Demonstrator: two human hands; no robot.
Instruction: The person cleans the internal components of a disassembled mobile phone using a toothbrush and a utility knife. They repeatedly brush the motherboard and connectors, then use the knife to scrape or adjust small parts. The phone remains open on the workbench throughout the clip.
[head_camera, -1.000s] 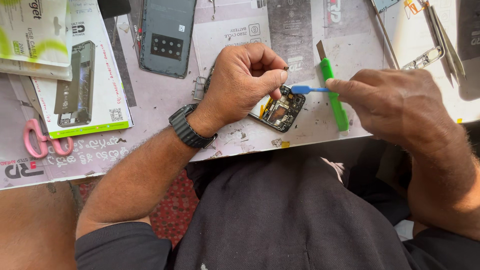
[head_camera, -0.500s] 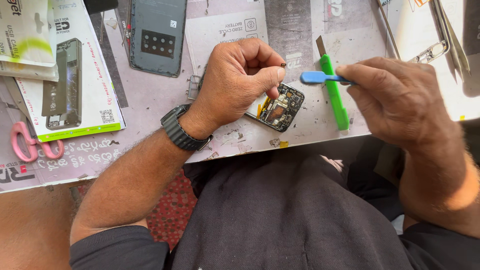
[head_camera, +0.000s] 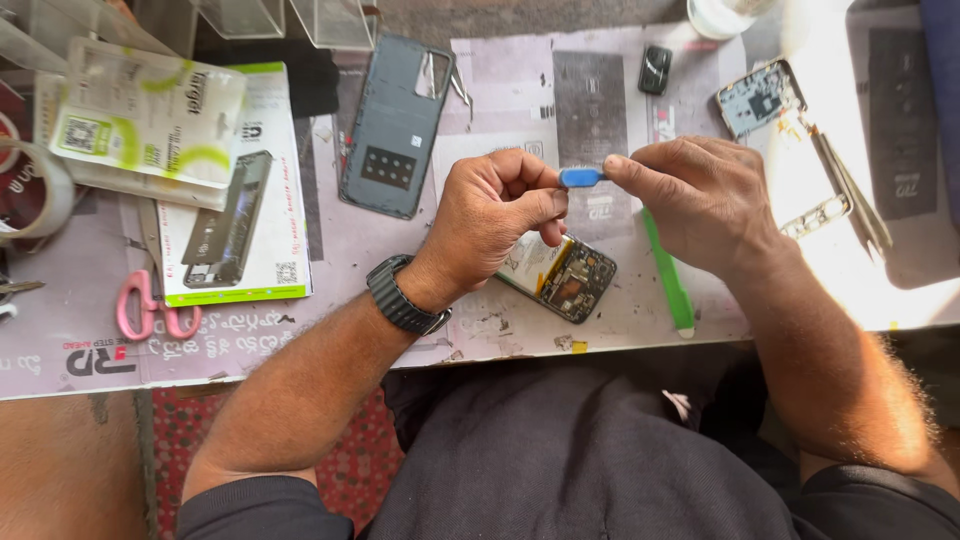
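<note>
Both hands up over the table, meeting on a small blue pry pick (head_camera: 580, 177). Right hand (head_camera: 700, 200) pinches its right end between thumb and forefinger, left hand (head_camera: 495, 215) has thumb and forefinger closed on the left end, other fingers curled in. Opened phone (head_camera: 560, 278), boards exposed, lies flat on the mat just below the left hand, not touched. Green spudger (head_camera: 670, 275) lies just right of the phone. Grey back cover (head_camera: 395, 125) far left of the hands, pink scissors (head_camera: 145, 305) at far left near edge
</note>
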